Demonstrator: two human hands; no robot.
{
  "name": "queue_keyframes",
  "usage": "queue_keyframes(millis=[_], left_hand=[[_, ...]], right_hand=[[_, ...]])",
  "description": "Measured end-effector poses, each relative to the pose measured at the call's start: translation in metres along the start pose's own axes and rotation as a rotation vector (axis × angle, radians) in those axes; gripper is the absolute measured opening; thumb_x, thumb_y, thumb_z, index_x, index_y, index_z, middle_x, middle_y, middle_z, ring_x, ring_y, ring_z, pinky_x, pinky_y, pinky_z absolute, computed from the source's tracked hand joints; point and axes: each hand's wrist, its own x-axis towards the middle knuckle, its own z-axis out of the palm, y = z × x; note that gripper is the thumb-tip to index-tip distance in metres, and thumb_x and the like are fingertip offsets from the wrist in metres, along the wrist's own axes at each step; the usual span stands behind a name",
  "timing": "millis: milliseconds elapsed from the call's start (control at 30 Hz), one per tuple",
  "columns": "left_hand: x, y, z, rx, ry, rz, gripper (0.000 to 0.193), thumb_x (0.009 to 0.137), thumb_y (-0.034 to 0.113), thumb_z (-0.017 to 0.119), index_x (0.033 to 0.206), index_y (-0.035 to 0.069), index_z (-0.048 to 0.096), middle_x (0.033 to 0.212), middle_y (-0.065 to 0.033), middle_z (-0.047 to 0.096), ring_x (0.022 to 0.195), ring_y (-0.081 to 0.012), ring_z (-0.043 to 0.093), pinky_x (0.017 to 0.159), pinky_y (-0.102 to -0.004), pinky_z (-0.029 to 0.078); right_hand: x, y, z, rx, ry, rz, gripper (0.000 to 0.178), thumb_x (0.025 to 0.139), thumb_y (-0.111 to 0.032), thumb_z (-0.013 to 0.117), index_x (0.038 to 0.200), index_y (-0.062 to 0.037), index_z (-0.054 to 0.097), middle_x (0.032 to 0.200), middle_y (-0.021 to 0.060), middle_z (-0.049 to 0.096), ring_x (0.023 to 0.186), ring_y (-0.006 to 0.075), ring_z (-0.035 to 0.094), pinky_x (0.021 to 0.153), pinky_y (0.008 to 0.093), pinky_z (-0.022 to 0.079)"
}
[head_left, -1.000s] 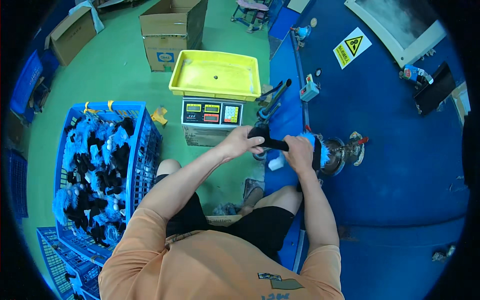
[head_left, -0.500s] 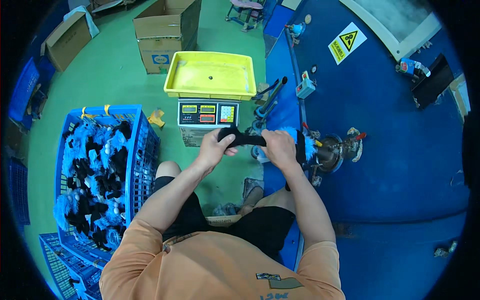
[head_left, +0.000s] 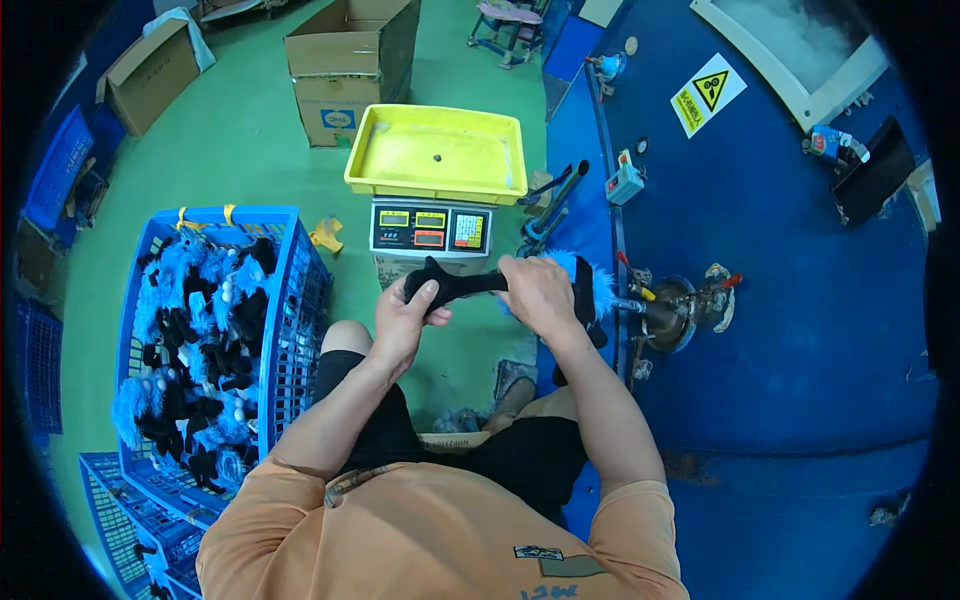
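A plush toy with blue fur [head_left: 603, 287] and black parts sits on the nozzle end [head_left: 630, 304] of a metal fitting on the blue machine. One long black limb [head_left: 462, 287] of it is stretched sideways in front of me. At its far end, my left hand [head_left: 402, 318] is closed round the black tip, thumb on top. My right hand [head_left: 541, 297] grips the same limb nearer the blue body and hides part of it. Another black part hangs below the right hand, close to the machine.
On my left stands a blue basket [head_left: 283, 300] of blue and black plush pieces. Ahead, a yellow tray [head_left: 436, 182] rests on a weighing scale [head_left: 430, 228]. Cardboard boxes [head_left: 335, 98] stand behind. The blue machine wall [head_left: 780, 330] fills the right, with red-tipped valve levers [head_left: 733, 281] near the nozzle.
The view has shifted slightly, so the surroundings sit further right. Both hands have moved left, stretching the black limb out more from the blue body. Both grips hold.
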Motion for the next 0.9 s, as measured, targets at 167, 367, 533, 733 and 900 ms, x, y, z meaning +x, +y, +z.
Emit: queue_keyframes(millis=[167, 367, 533, 733, 900], left_hand=[[-0.012, -0.024, -0.011, -0.241, -0.005, -0.051, 0.046, 0.103, 0.041, 0.049, 0.118, -0.003, 0.054, 0.089, -0.0133, 0.066, 0.075, -0.0188, 0.068, 0.066, -0.0275, 0.057], [-0.002, -0.060, 0.016, -0.528, -0.247, -0.467, 0.077, 0.098, 0.068, 0.036, 0.139, 0.003, 0.040, 0.105, -0.0172, 0.065, 0.092, -0.0227, 0.068, 0.078, -0.0341, 0.058], [0.030, -0.026, 0.037, -0.356, -0.352, -0.202, 0.060, 0.098, 0.047, 0.058, 0.138, 0.005, 0.045, 0.109, -0.0145, 0.064, 0.095, -0.0216, 0.065, 0.084, -0.0320, 0.055], [0.024, -0.020, 0.040, 0.209, -0.307, 0.095, 0.044, 0.088, 0.013, 0.070, 0.129, 0.005, 0.054, 0.106, -0.0109, 0.065, 0.090, -0.0201, 0.063, 0.083, -0.0299, 0.052], [0.022, -0.043, 0.018, 0.592, -0.228, 0.299, 0.034, 0.083, 0.009, 0.070, 0.115, 0.005, 0.060, 0.099, -0.0095, 0.067, 0.084, -0.0180, 0.062, 0.078, -0.0305, 0.051]], right_hand=[[0.006, -0.013, -0.001, 0.038, -0.002, 0.020, 0.029, 0.072, -0.020, 0.079, 0.090, -0.0074, 0.061, 0.083, 0.0114, 0.069, 0.082, 0.0310, 0.066, 0.079, 0.0412, 0.049], [-0.027, -0.004, 0.000, 0.371, 0.235, -0.165, 0.027, 0.083, -0.015, 0.069, 0.109, -0.0113, 0.064, 0.109, 0.0060, 0.070, 0.107, 0.0261, 0.063, 0.099, 0.0408, 0.045], [-0.101, 0.001, -0.031, 0.178, 0.085, -0.275, 0.035, 0.089, -0.012, 0.061, 0.124, -0.0142, 0.063, 0.131, -0.0004, 0.062, 0.121, 0.0238, 0.057, 0.111, 0.0417, 0.038], [-0.078, -0.006, -0.050, 0.332, 0.416, 0.143, 0.037, 0.085, -0.019, 0.068, 0.122, -0.0121, 0.064, 0.124, 0.0069, 0.065, 0.114, 0.0264, 0.059, 0.102, 0.0409, 0.043], [-0.048, 0.016, -0.046, 0.223, -0.008, 0.173, 0.036, 0.085, -0.020, 0.068, 0.119, -0.0081, 0.065, 0.114, 0.0101, 0.068, 0.104, 0.0281, 0.062, 0.092, 0.0399, 0.047]])
